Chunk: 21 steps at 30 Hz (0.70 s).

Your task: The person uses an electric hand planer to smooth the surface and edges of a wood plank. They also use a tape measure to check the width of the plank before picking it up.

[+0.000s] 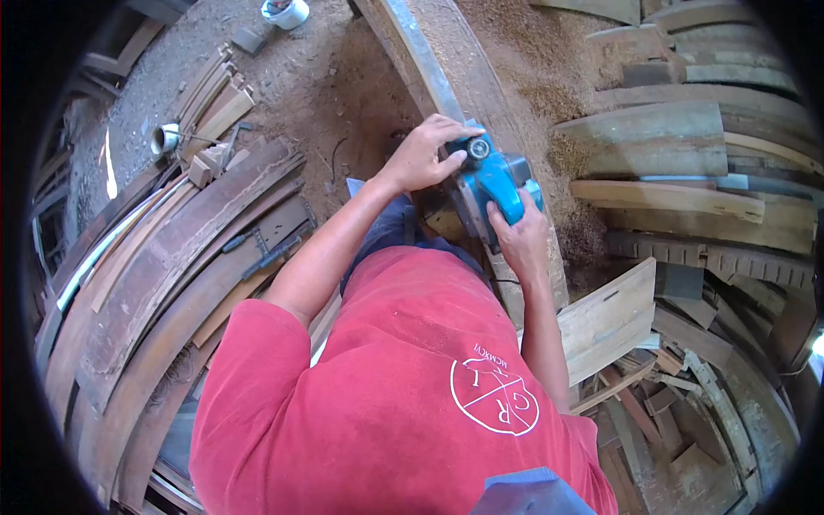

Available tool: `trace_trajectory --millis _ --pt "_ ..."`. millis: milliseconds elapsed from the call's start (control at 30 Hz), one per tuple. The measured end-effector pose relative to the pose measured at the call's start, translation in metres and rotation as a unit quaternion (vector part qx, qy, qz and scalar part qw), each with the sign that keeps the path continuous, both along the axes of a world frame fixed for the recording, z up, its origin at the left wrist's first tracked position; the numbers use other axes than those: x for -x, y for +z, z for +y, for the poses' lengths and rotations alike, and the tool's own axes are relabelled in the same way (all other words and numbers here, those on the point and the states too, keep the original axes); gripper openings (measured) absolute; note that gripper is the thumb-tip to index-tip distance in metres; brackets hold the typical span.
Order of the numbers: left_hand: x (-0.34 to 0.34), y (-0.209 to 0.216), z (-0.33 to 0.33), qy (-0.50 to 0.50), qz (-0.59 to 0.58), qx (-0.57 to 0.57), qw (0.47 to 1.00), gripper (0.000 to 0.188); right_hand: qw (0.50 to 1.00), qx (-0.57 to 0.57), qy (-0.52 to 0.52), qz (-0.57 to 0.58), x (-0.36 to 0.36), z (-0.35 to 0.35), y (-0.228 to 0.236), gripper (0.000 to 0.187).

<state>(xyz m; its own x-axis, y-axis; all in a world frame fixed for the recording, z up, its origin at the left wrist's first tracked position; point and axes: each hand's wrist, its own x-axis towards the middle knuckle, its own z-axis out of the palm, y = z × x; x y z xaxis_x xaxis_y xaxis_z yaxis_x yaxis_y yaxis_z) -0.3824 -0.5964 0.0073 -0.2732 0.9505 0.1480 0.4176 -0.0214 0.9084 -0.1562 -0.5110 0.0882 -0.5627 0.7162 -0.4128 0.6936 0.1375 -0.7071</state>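
Note:
A teal electric hand planer [499,187] rests on a long narrow board [418,53], whose pale bluish face runs away from me toward the top. My left hand [422,156] holds the front of the planer, with fingers and thumb about its dark round knob. Around the rear handle, my right hand [525,239] is closed, the thumb lying along the teal housing. The planer's sole and part of the board beneath it are hidden. Beside the narrow board lies a wider plank [468,64], dusted with shavings.
Sawdust [549,64] covers the ground right of the plank. Stacked boards [652,142] fill the right side; a pale panel [608,322] leans nearer me. On the left, more planks [163,275] carry a dark clamp-like tool [273,256]. A white bucket [286,14] stands at the far left.

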Motion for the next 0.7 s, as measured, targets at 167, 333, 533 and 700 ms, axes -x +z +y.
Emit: trace_trajectory --millis 167,333,533,700 --pt "0.016 -0.008 0.003 0.009 0.009 0.012 1.0 0.052 0.995 -0.1 0.019 0.023 0.032 0.004 -0.013 0.052" --pt "0.024 -0.011 0.021 -0.051 0.022 0.005 0.998 0.049 0.995 -0.094 0.034 -0.002 0.035 0.007 -0.019 0.064" --pt "-0.014 -0.021 0.017 0.154 0.096 -0.058 0.982 0.044 0.994 -0.104 0.033 -0.028 0.041 0.003 -0.013 0.063" --pt "-0.037 -0.017 0.02 0.29 0.128 -0.023 0.948 0.05 0.992 -0.124 0.033 -0.01 0.047 0.003 -0.007 0.063"
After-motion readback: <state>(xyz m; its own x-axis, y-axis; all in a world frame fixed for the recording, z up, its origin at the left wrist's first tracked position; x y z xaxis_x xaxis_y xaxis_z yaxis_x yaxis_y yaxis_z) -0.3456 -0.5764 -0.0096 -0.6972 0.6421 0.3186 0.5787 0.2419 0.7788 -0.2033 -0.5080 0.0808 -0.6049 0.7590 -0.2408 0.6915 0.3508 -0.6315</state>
